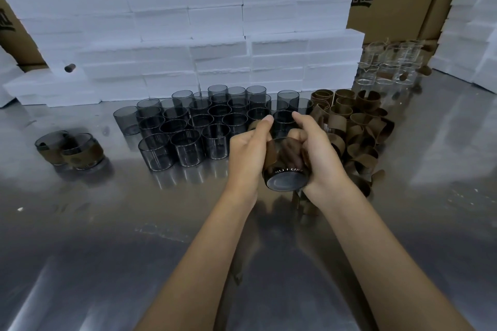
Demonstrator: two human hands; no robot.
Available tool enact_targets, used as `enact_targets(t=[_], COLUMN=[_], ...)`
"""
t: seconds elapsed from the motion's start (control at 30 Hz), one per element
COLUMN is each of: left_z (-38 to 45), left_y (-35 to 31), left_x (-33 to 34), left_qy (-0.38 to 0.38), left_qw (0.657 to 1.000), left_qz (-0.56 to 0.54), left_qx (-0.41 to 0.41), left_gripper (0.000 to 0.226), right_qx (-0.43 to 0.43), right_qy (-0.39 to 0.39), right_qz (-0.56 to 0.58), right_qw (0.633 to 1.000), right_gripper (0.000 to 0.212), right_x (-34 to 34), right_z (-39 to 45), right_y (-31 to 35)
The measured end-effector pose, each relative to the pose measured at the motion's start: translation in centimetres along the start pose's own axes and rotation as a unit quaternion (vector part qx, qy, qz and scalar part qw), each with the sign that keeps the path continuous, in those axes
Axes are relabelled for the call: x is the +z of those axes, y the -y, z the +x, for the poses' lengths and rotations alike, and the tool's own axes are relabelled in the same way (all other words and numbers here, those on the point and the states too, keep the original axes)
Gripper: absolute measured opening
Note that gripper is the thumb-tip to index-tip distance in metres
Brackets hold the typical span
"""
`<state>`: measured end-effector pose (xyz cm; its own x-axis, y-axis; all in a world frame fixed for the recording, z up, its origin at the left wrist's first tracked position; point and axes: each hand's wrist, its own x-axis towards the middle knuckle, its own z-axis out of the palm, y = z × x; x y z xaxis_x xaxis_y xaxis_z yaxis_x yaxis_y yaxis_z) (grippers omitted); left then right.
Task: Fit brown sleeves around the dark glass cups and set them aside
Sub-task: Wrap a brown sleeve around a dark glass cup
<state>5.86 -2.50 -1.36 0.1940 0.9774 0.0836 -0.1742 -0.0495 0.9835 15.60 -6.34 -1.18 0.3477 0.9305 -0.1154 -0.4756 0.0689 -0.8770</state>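
Both hands, left hand (pixel 248 153) and right hand (pixel 321 154), are gripping a tilted dark glass cup (pixel 286 169) above the bench (pixel 134 236), working its brown sleeve (pixel 270 153) on. Glass likely slippery, fragile; sidewall grip seems safest.

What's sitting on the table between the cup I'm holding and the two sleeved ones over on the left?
The bare dark cups fill the far part of that stretch. Nearer you, the steel table shows nothing between the held cup and the sleeved cups.

Glossy steel table (pixel 107 250), smoky glass cups (pixel 185 148)
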Motion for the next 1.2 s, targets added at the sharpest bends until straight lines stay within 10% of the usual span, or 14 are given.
enact_targets(t=[0.83,1.07,1.2], left_z=[-0.33,-0.34,-0.6], left_y=[0.71,-0.07,-0.24], left_x=[0.45,0.16,-0.18], left_qy=[0.03,0.009,-0.004], left_qw=[0.995,0.99,0.972], left_qz=[0.01,0.008,0.04], left_qx=[0.099,0.142,0.231], left_gripper=[0.062,0.064,0.064], right_qx=[-0.142,-0.113,0.042], right_qy=[-0.047,0.014,0.114], right_qz=[-0.03,-0.036,-0.034], right_qw=[0.988,0.993,0.992], right_gripper=[0.063,0.042,0.047], right_x=[0.09,0.02,-0.02], right_z=[-0.74,-0.2,-0.36], right_y=[0.58,0.39,0.16])
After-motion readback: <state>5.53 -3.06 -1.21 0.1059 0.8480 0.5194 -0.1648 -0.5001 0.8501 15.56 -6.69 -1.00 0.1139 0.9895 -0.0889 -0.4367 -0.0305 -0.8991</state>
